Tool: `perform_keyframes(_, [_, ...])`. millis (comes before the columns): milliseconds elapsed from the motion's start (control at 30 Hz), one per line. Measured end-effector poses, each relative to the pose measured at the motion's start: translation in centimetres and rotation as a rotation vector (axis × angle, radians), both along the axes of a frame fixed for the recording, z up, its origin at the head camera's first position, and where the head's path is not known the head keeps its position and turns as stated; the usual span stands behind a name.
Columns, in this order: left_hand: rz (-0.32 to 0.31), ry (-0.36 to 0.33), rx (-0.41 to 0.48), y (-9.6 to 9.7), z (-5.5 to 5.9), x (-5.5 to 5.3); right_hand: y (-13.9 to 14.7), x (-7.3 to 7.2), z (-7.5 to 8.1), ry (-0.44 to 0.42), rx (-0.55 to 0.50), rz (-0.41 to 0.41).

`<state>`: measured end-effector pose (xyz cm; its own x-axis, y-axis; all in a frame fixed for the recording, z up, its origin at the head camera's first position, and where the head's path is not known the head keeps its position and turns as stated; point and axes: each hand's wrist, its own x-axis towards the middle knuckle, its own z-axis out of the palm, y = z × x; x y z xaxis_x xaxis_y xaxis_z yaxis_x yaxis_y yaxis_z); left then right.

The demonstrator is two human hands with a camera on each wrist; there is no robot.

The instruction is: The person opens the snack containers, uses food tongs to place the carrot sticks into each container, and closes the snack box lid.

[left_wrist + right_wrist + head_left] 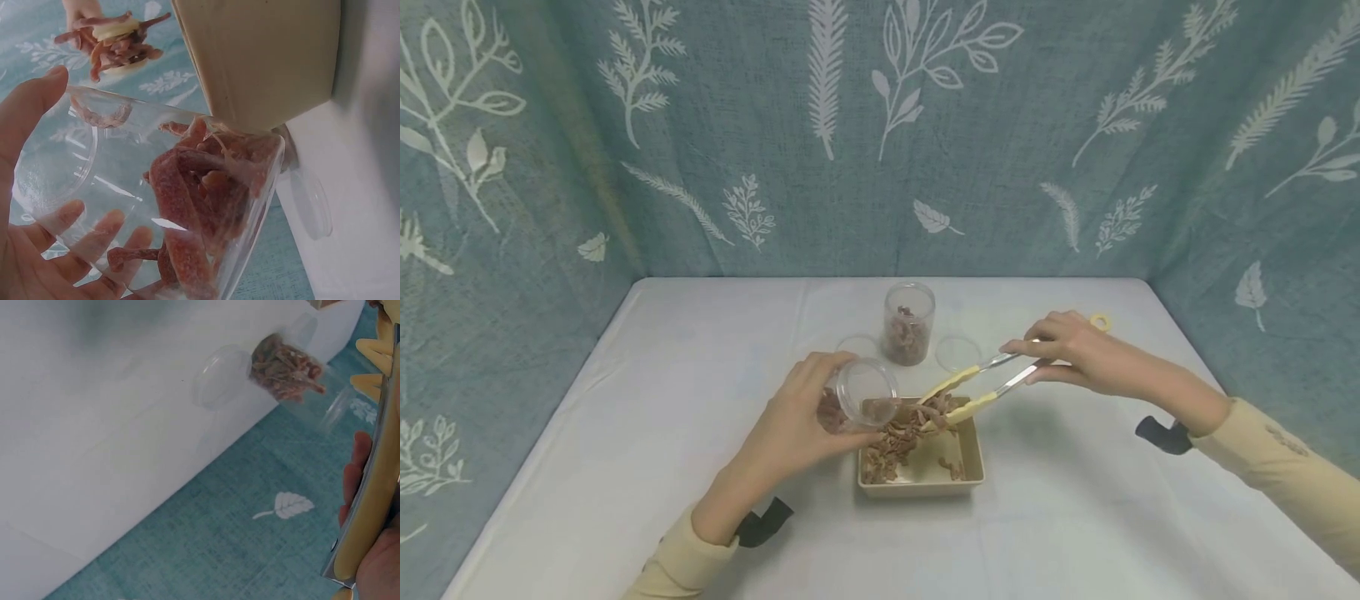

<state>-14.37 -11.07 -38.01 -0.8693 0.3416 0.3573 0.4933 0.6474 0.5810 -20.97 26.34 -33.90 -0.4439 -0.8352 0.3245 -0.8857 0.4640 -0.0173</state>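
My left hand (797,412) grips a clear plastic jar (867,387) that is tilted, its open mouth over the left part of a beige rectangular box (921,491). Reddish-brown dried meat strips (187,206) lie inside the jar in the left wrist view. In my right hand (1075,350) are metal tongs with yellow tips (973,407). A bunch of meat strips (122,53) is pinched between the tips, right beside the jar's mouth and over the box. More strips (883,462) cover the left and back of the box floor; a few lie at its right.
Behind the box stands a second clear jar (908,325), upright and partly filled with similar strips. Clear round lids (958,354) lie on either side of it on the white-covered table (700,375). A blue-green leaf-patterned curtain (850,192) encloses the back and sides.
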Motion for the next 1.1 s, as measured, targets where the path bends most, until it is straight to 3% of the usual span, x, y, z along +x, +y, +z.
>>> perform_keyframes(533, [-0.017,0.003,-0.042,0.1,-0.4,-0.1,-0.3,0.1,1.0,-0.029,-0.011,-0.019])
perform_keyframes(867, [-0.014,0.052,-0.086,0.3,-0.6,-0.2,-0.5,-0.2,1.8,-0.015,-0.009,-0.004])
perform_keyframes(1100, [-0.004,0.127,-0.132,0.6,-0.7,-0.1,-1.2,-0.4,2.1,0.004,-0.029,0.009])
